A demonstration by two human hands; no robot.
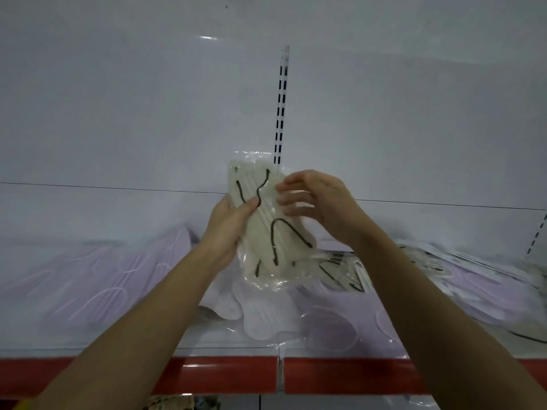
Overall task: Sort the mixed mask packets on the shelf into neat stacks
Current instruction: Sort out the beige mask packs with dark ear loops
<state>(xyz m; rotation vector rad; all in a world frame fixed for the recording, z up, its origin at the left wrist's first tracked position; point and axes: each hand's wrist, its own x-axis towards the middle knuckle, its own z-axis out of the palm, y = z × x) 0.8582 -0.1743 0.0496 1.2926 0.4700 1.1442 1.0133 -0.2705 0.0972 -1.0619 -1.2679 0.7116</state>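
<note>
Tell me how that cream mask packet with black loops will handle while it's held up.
The cream packet is probably floppy: its lower end sags below the left hand. Its glossy clear wrap looks slippery, so the right hand steadying the edge seems wise. It's likely light.

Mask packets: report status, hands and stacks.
Left hand and right hand both grip one cream packet, raised above shelf. Lilac packets below, mixed. Nothing in the way.
</note>
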